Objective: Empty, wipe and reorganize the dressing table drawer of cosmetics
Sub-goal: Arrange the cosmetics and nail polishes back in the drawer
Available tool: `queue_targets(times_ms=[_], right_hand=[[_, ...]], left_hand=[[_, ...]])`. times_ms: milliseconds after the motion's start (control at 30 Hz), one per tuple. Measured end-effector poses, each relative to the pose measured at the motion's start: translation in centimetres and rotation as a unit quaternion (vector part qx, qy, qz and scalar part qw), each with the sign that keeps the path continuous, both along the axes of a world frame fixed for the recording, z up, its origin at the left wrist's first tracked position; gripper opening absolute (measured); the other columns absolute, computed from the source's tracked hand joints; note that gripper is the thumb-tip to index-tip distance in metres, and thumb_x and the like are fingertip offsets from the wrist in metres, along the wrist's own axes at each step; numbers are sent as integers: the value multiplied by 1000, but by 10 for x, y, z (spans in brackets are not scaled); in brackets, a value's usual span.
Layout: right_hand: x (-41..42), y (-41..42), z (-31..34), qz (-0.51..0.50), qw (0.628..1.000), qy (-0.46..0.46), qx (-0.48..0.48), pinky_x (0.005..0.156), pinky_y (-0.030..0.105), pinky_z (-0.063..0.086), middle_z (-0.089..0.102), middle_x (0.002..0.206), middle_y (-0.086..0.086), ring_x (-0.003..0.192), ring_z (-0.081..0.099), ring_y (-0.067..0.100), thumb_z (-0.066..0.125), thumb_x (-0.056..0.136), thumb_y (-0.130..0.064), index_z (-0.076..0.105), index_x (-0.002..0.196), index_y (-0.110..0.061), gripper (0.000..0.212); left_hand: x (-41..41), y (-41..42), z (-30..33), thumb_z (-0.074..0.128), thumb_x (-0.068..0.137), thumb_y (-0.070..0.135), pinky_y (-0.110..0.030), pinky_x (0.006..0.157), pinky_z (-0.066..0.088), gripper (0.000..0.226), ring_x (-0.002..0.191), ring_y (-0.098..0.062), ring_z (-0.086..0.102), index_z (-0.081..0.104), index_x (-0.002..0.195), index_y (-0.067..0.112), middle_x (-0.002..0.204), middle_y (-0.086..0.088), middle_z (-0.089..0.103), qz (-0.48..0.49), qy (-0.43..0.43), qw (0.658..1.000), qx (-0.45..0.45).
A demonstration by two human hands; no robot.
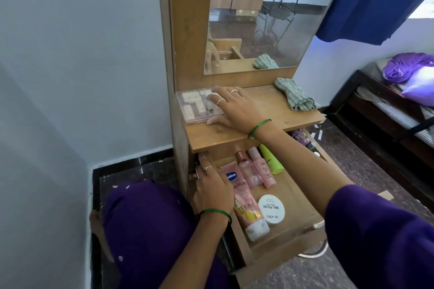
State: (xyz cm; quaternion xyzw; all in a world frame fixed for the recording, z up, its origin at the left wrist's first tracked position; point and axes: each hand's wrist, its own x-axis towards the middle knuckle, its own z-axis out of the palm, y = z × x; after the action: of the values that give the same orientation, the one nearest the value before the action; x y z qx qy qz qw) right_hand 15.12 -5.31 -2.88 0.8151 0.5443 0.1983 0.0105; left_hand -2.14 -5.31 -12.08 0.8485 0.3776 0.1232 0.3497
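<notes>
Head view: the right hand [234, 107] lies with straight fingers on a clear makeup palette [199, 105] on the dressing table top [265, 110]. Below that top, the left hand [211, 185] rests loose-fingered on the open drawer [291, 197], beside a Vaseline tube [244, 199], pink bottles [256, 169], a green tube [271, 158] and a nail polish remover tub [271, 209]. A checked cloth [293, 94] lies on the top's right side.

Single head cam, wide-angle, fwd and down, close above open drawer [291, 197] and dressing table top [270, 110].
</notes>
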Motion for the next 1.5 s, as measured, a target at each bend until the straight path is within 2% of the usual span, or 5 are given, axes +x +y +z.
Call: queue_targets(times_ms=[300, 600, 1200, 1367, 1500], right_hand=[[1, 7, -10, 107, 977, -148, 107, 81, 33, 51, 67, 105, 3, 88, 65, 22, 45, 98, -26, 62, 111, -13, 25], [-5, 0, 34, 51, 996, -22, 72, 64, 31, 47, 65, 90, 5, 71, 62, 28, 46, 75, -4, 57, 106, -13, 34], [-65, -248, 44, -83, 971, 221, 34, 84, 12, 36, 67, 107, 8, 96, 56, 11, 49, 91, -25, 58, 115, -4, 33], [-68, -269, 9, -122, 962, 242, -22, 78, 36, 50, 67, 99, 4, 90, 64, 24, 46, 92, -29, 58, 109, -12, 27], [-70, -272, -7, -104, 966, 230, -62, 80, 20, 46, 67, 108, -3, 92, 65, 17, 54, 91, -21, 66, 100, -9, 19]], left_hand=[[1, -1, 1, 36, 96, 29, -42, 81, 52, 60, 111, -26, 56, 7, 148, 17, 136, -9, 45, 5, 2, 1000, -10], [-1, -1, 2, 35, 97, 30, -41, 79, 52, 58, 111, -24, 57, 9, 147, 18, 135, -7, 47, 4, 0, 1000, -2], [-5, -2, 7, 34, 97, 25, -47, 83, 44, 57, 111, -37, 54, 9, 148, 14, 134, -16, 48, -12, 6, 1000, -14], [-6, -4, 10, 34, 98, 25, -47, 84, 44, 57, 112, -38, 53, 8, 147, 14, 137, -16, 45, -16, 14, 1000, -18], [-8, -4, 10, 33, 98, 26, -48, 85, 43, 57, 114, -37, 53, 6, 148, 17, 139, -15, 43, -22, 22, 999, -19]])
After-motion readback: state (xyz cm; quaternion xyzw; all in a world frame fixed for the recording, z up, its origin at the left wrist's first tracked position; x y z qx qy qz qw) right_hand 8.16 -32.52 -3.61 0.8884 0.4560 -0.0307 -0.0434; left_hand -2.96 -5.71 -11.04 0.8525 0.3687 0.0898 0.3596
